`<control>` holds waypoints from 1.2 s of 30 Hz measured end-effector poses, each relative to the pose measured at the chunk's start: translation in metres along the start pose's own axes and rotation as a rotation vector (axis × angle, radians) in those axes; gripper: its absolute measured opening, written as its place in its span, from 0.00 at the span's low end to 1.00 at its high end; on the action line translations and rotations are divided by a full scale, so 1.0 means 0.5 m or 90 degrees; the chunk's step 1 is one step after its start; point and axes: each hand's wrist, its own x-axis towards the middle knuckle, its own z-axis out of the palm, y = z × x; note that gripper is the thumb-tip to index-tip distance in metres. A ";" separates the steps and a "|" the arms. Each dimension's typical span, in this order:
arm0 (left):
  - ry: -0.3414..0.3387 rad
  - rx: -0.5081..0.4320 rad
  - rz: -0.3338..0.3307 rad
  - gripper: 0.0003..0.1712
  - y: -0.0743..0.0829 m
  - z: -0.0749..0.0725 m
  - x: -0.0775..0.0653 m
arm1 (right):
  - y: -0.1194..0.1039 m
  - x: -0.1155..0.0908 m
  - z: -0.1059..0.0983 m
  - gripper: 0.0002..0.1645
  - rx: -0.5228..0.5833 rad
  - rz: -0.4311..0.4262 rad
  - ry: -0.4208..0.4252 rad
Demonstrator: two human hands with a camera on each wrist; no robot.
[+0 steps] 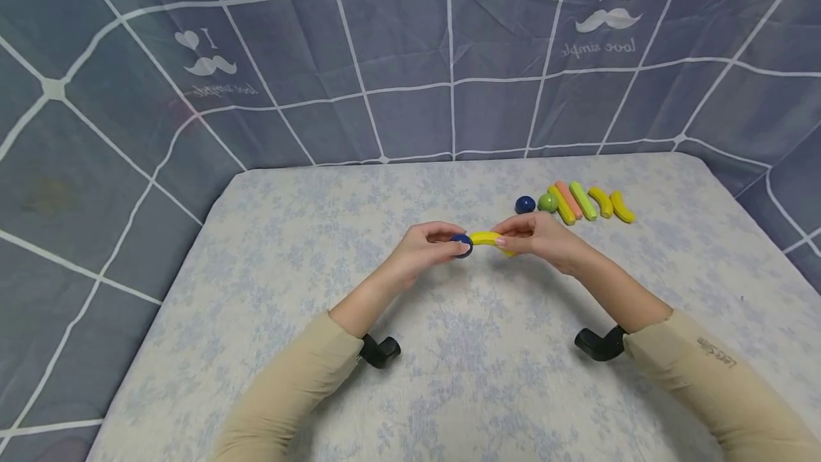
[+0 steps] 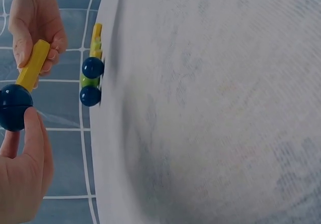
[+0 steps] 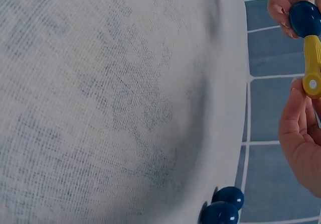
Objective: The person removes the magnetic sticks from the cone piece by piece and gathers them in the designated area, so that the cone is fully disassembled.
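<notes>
My left hand [image 1: 426,252] pinches a dark blue ball [image 2: 15,106] between thumb and fingers. In my right hand [image 1: 541,239] is a curved yellow rod [image 1: 484,238], gripped by its right part. The rod's left end touches the ball, and both are held above the table. In the right wrist view, the rod [image 3: 312,58] shows ribbed sides and a round end with a pale dot, and the blue ball [image 3: 305,19] sits against its far end. My left fingertips hide part of the ball, and my right fingers cover part of the rod.
Beyond my right hand lie a blue ball [image 1: 524,204], a green ball [image 1: 548,202], straight yellow, orange [image 1: 569,199] and lime [image 1: 583,200] sticks, and two curved yellow rods [image 1: 601,202]. A patterned cloth covers the table [image 1: 308,248]. Grey-blue curtains [image 1: 410,55] hang behind.
</notes>
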 end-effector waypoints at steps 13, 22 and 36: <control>0.074 -0.060 -0.007 0.21 -0.006 -0.011 0.019 | 0.012 -0.041 -0.076 0.28 -0.007 0.034 0.082; 0.077 -0.062 -0.002 0.24 -0.010 0.001 0.052 | 0.025 -0.056 -0.124 0.21 0.026 0.054 0.134; 0.118 -0.031 -0.010 0.23 -0.047 0.058 0.135 | 0.067 -0.073 -0.213 0.06 0.248 0.076 0.252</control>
